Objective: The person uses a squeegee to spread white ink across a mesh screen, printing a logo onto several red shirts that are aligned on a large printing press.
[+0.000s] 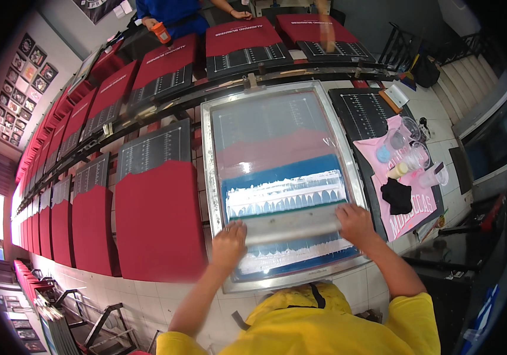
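Note:
A wide squeegee [292, 226] with a grey body and a green blade edge lies across a screen-printing frame [208, 160] in front of me. My left hand [229, 241] is closed around its left end, and my right hand [357, 223] grips the right end. White ink [286, 190] is spread on the blue part of the screen, ahead of the squeegee. More white streaks show on the near side of it. Through the mesh farther up, a dark board and some red cloth are faintly visible.
Left of the frame, a red shirt [156, 219] covers a dark board; more red shirts continue in rows. On the right, a pink printed cloth [377, 151] carries plastic cups and a black rag [396, 196]. Across the rail, a person in blue [173, 15] holds an orange cup [160, 32].

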Demonstrator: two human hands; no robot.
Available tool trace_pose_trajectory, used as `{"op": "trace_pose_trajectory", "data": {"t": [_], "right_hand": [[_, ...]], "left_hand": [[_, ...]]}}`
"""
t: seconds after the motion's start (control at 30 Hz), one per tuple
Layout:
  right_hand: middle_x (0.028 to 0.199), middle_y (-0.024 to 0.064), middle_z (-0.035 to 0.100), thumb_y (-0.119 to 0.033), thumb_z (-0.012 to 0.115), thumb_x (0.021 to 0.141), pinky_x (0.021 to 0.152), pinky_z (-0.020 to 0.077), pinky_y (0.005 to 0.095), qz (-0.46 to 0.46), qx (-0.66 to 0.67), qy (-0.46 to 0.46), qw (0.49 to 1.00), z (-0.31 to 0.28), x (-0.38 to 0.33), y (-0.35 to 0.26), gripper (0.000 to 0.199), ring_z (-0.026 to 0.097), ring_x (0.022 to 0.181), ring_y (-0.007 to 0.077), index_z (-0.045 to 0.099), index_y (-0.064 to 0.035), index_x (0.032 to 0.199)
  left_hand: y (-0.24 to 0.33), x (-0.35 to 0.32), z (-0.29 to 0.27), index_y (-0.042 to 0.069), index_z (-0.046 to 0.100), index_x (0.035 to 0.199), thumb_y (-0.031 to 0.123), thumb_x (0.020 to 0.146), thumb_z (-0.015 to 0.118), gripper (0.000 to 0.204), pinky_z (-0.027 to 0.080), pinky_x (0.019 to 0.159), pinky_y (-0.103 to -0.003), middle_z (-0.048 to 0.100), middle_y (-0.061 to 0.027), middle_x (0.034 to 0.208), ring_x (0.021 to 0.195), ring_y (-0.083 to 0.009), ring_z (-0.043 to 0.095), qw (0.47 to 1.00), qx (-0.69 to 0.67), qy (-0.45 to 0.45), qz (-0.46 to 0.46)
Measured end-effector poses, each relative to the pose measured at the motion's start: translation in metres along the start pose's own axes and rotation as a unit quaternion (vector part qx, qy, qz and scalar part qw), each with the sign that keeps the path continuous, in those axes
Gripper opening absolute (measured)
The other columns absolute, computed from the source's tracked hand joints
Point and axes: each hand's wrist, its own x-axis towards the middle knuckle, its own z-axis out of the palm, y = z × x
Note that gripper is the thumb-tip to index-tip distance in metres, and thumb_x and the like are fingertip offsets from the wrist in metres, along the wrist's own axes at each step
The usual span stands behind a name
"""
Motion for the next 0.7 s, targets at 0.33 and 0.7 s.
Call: {"op": "trace_pose_trajectory", "data": {"t": [0.33,0.7], "right_hand": [[0.085,0.0109,0.066,-0.008,0.070,0.067,0.071,0.0538,0.0472,0.022,-0.020,-0.093,0.995,-0.027,0.063,0.026,0.015,0.067,0.084,0.0338,0.065,-0.0083,0.081],[0.091,0.0093,0.064,-0.001,0.067,0.067,0.073,0.0546,0.0403,0.008,0.008,0.045,0.999,-0.032,-0.085,-0.051,0.025,0.064,0.090,0.0297,0.062,-0.0044,0.091]], "left_hand": [[-0.028,0.073,-0.040,0.010,0.071,0.091,0.004,0.067,0.065,0.025,0.057,0.068,-0.044,0.070,-0.0138,0.085,0.079,-0.0336,0.069,0.988,-0.032,-0.142,-0.058],[0.054,-0.069,-0.052,0.002,0.064,0.100,-0.003,0.068,0.062,0.032,0.058,0.074,-0.040,0.068,-0.0139,0.103,0.093,-0.0317,0.068,0.999,-0.043,-0.002,-0.005]]}}
